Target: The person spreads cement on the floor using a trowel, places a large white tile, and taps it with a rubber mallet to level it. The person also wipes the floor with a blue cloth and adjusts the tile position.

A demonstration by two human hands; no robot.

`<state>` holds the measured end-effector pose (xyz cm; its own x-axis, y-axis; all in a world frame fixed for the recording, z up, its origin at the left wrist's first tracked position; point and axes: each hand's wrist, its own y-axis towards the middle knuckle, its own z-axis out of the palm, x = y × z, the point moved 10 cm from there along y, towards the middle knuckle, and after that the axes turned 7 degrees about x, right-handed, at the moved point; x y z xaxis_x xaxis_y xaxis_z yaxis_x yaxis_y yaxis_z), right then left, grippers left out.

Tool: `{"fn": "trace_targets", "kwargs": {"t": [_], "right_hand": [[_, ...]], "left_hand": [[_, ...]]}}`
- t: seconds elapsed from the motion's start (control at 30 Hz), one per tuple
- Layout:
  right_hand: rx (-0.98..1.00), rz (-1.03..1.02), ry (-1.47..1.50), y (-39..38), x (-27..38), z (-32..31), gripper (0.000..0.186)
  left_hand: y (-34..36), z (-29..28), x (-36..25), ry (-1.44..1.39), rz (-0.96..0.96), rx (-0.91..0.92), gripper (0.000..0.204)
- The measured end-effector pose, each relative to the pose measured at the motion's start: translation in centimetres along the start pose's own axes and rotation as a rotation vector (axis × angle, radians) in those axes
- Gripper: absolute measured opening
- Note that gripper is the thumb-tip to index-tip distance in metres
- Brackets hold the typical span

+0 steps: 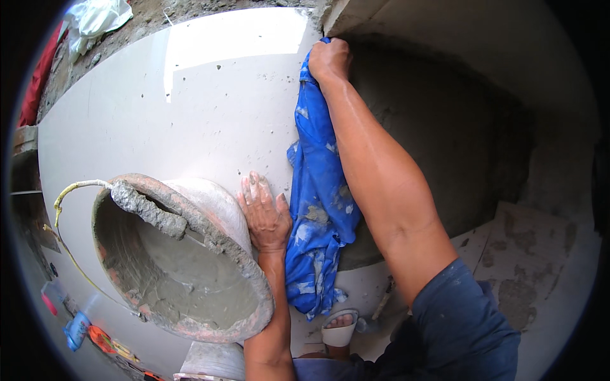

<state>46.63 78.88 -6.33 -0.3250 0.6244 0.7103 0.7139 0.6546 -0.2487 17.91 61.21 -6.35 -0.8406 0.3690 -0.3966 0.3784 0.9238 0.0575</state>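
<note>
My right hand (330, 60) grips the top end of a crumpled blue cloth (318, 190) spotted with grey mortar, at the inner edge of a large pale tiled surface (127, 101). My left hand (264, 216) lies open on that surface, fingers spread, between the cloth and a bucket (178, 267) of wet grey cement. The bucket sits tilted beside and partly over my left forearm, with a crusted rim and a rope handle (67, 193). To the right of the cloth lies a dark grey mortar bed (445, 140), partly hidden by my right arm.
A wall edge (381, 19) rises at upper right. Rubble (136, 19), a white bag (92, 25) and red fabric (35, 89) are at upper left. Small coloured items (79, 330) lie at lower left. A stained board (524, 260) is at right, my sandalled foot (340, 327) below.
</note>
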Motion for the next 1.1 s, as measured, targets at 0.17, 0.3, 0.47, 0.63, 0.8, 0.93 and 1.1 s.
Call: {"fn": "trace_targets", "kwargs": {"t": [0.17,0.3,0.47,0.63,0.8,0.93,1.1], "right_hand": [[0.047,0.036,-0.094,0.4,-0.3,0.0,0.029],[0.147,-0.024,-0.231,0.0,-0.1,0.0,0.029],[0.212,-0.001,-0.151,-1.6,-1.3,-0.4,0.034],[0.254,0.083,-0.068,-4.5,-3.7,-0.6,0.035],[0.198,0.037,-0.071,-8.2,-5.3,-1.5,0.031],[0.274,0.042,-0.064,-11.2,-6.8,-1.5,0.033],[0.332,0.035,-0.059,-16.3,-8.8,-2.3,0.03]], "left_hand": [[0.2,0.1,-0.1,0.018,-0.011,0.024,0.052],[0.3,0.0,-0.3,0.034,-0.008,0.022,0.051],[0.3,0.3,-0.1,0.058,-0.027,0.05,0.05],[0.4,0.1,-0.4,0.073,-0.014,0.038,0.05],[0.5,0.0,-0.5,0.054,-0.013,0.027,0.05],[0.3,0.0,-0.4,0.051,-0.007,0.008,0.05],[0.3,0.0,-0.3,0.058,-0.006,-0.016,0.051]]}}
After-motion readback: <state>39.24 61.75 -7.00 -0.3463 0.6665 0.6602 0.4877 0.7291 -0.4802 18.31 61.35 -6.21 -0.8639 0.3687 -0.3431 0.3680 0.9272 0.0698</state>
